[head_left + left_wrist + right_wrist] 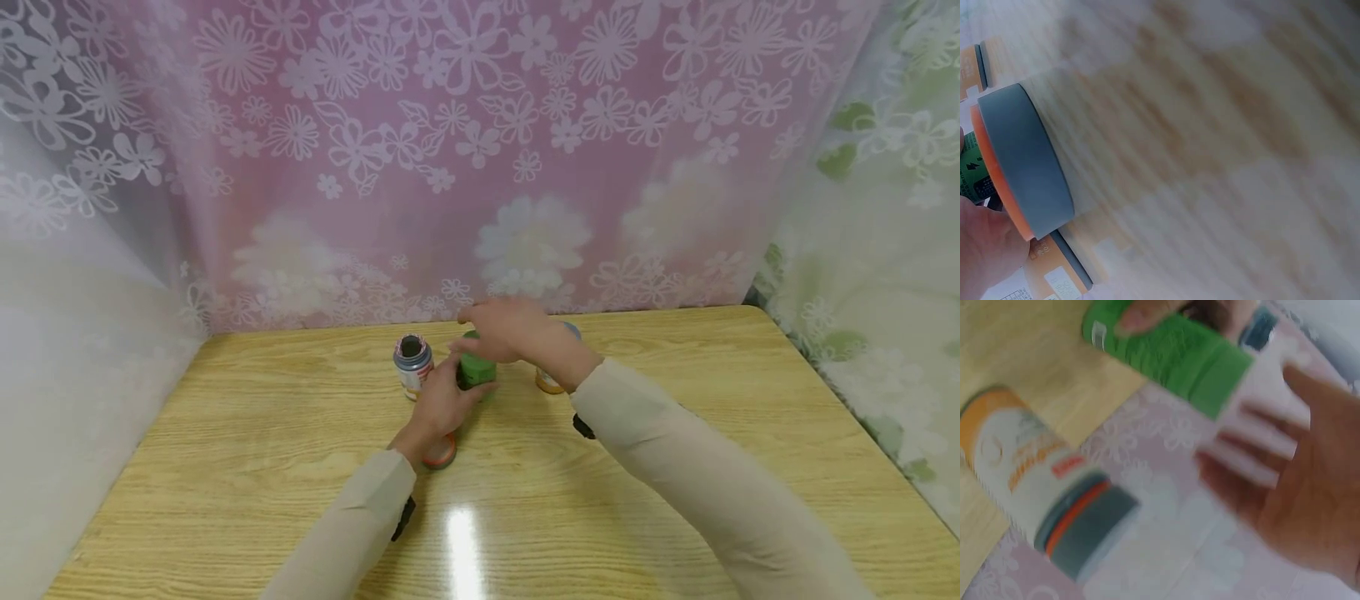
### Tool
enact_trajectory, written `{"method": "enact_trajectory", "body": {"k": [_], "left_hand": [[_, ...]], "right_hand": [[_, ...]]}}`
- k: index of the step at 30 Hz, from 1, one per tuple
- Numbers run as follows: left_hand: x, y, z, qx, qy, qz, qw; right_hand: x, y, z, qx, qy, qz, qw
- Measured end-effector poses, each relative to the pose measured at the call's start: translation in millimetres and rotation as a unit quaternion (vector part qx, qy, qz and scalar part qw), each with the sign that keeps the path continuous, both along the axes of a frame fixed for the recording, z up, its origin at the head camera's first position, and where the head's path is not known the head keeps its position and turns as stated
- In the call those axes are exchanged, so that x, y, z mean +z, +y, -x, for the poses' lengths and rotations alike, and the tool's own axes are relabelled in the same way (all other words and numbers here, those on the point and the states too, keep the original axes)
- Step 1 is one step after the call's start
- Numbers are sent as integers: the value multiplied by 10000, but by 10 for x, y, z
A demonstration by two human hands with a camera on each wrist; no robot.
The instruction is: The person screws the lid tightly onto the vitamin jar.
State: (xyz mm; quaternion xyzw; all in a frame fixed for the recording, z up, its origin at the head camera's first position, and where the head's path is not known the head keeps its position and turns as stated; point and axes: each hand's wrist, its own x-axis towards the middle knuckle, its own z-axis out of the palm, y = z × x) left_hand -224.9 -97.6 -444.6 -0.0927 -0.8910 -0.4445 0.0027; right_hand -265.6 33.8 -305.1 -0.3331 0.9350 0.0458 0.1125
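Note:
A green canister (pixel 477 368) stands upright near the back of the table. My left hand (pixel 441 400) grips its lower side; the left thumb (pixel 1141 315) lies across it in the right wrist view. My right hand (pixel 510 327) hovers over the canister's top, and the right wrist view shows its fingers (pixel 1229 481) spread, blurred and apart from the green cap end. Left of the canister stands an uncapped white jar (pixel 414 364) with a grey neck. Just beside my left wrist lies a grey lid with an orange rim (pixel 1029 162), also visible from above (pixel 440 452).
A capped white-and-orange jar (pixel 1029 456) stands right of the canister, partly hidden behind my right wrist in the head view. The wooden table (pixel 247 467) ends at a pink floral curtain (pixel 420 167) close behind the jars. Pale curtains hang along both sides.

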Motion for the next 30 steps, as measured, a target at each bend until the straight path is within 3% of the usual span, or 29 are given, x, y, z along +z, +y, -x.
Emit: {"method": "enact_trajectory", "body": {"k": [4,7,11,15,20,24,27,30], "left_hand": [[-5,-2,0,9,69,7,10000],[-6,0,2,10,97,43,9999],[-5,6,-3,22,35,46,10000],[-13,7,-7,84,-87,37,9999],[6,11,14,104,-37,123,9999],[20,7,3,77,19,179,9998],[22,5,-11,46,38,159,9999],[20,8,-14,33,57,146,9999]], "right_hand": [[77,67,54,996,-694,249,9923],[99,84,70,1134,-974,372,9881],[52,59,71,742,-799,447,9930],[-49,-4,40,148,-110,404,9990],[-122,-40,-19,-362,714,175,9966],[-123,-16,-19,-449,699,141,9964],[-91,39,23,-9,274,247,9993],[-35,95,76,766,-326,359,9959]]}}
